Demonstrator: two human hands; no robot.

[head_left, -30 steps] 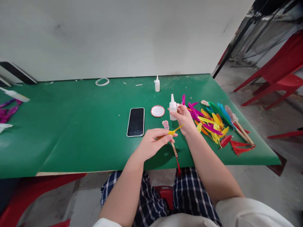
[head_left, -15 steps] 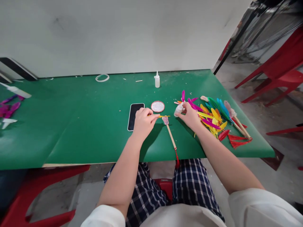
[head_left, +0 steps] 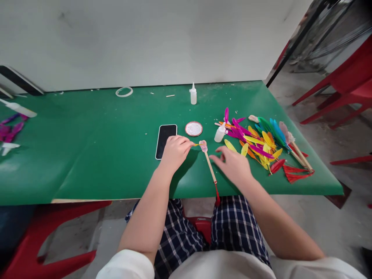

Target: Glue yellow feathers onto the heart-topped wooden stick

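Note:
My left hand (head_left: 174, 152) pinches a small yellow feather (head_left: 198, 144) and holds its tip against the pale head of a wooden stick (head_left: 209, 166) that lies on the green table (head_left: 95, 155). The stick ends in a red tassel hanging over the front edge. My right hand (head_left: 232, 164) hovers just right of the stick, fingers spread and holding nothing. A small white glue bottle (head_left: 219, 133) lies tilted on the table beyond my right hand, next to a pile of coloured feathers (head_left: 261, 145).
A black phone (head_left: 166, 140) lies beside my left hand, with a round white lid (head_left: 193, 128) behind it. Another glue bottle (head_left: 193, 95) stands further back, and a white ring (head_left: 124, 92) lies near the wall. Purple feathers (head_left: 10, 131) lie at the far left. Red chairs (head_left: 345, 89) stand at right.
My right hand has let go of the glue bottle, which now lies by the feathers, and has pulled back toward the stick. My left hand brought the yellow feather down to the stick's head.

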